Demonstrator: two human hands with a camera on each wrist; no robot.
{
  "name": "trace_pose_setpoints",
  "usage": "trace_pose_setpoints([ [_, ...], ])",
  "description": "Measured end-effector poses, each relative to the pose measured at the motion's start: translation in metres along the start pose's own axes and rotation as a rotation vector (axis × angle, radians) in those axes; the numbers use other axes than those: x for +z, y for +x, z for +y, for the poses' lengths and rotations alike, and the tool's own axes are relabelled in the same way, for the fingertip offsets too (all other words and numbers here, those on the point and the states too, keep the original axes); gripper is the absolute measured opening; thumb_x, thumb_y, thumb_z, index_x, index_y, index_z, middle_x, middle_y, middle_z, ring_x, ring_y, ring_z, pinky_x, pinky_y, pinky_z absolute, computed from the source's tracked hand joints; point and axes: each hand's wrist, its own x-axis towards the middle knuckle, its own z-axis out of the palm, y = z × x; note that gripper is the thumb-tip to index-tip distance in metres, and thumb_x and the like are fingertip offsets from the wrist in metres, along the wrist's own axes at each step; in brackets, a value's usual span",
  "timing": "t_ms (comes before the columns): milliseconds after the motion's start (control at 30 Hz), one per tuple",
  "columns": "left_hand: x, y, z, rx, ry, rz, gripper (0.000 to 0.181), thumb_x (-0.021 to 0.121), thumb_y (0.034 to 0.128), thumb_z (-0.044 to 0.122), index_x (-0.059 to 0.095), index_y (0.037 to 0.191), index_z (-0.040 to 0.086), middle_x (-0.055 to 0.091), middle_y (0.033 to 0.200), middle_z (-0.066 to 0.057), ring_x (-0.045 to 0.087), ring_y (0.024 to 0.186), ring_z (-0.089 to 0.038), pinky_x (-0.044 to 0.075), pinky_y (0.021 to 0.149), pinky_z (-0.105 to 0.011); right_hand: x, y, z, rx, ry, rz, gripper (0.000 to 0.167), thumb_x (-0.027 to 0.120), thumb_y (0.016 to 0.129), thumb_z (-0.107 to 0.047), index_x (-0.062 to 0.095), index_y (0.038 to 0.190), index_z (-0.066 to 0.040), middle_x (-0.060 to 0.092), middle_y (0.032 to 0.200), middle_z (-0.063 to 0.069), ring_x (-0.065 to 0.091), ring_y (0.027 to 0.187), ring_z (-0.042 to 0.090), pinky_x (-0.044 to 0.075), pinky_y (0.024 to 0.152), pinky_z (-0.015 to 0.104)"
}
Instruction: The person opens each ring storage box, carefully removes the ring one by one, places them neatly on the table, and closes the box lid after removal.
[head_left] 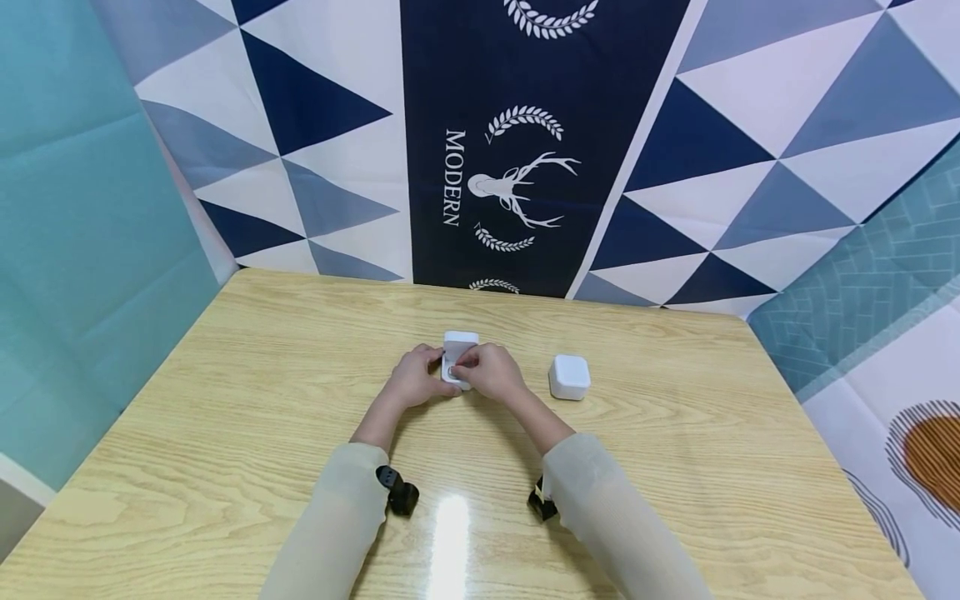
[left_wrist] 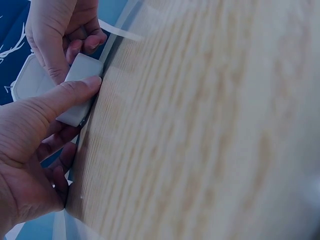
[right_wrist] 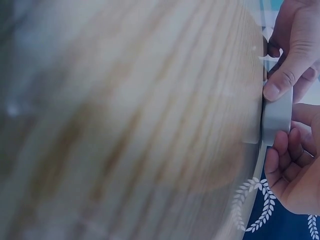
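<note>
A small white case [head_left: 461, 339] stands on the table with its lid raised. My left hand [head_left: 414, 377] holds it from the left, thumb along the near face; the left wrist view shows this thumb on the white case [left_wrist: 84, 66]. From the right, my right hand [head_left: 492, 372] reaches in, thumb and forefinger close together at the opening by a small round greyish spot. Whether those fingertips pinch anything is hidden. The right wrist view shows the right hand's other fingers curled beside the case [right_wrist: 278, 118], a ring on one of them.
A white rounded box [head_left: 569, 377] sits to the right of my right hand. The wooden table [head_left: 660, 467] reaches back to a patterned cloth [head_left: 330, 167]. Dark wrist cameras [head_left: 401, 493] hang at both sleeves.
</note>
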Motion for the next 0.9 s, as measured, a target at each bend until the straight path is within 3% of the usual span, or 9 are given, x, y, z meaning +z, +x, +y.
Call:
trace_pose_setpoints([
  [333,-0.0004,-0.0002,0.0013,-0.002,-0.009,-0.005,0.073,0.081,0.0716,0.027,0.051,0.133,0.002,0.057,0.114,-0.009,0.051,0.102,-0.023,0.043,0.094,-0.04,-0.0003,0.0007,-0.0006,0.0,-0.024,-0.001,0.018,0.07,0.084,-0.028,0.075,0.089,-0.011,0.072,0.086,0.001,0.058,0.072,0.01,0.044,0.062,0.022],
  [900,0.0008,0.0004,-0.0002,-0.001,-0.007,0.002,0.07,0.081,0.0722,0.027,0.053,0.132,0.004,0.057,0.114,-0.007,0.052,0.108,-0.024,0.042,0.099,-0.04,0.0013,0.0017,-0.002,-0.004,-0.051,0.001,0.012,0.068,0.084,-0.02,0.075,0.088,-0.013,0.073,0.089,0.0,0.062,0.081,0.012,0.048,0.07,0.025],
])
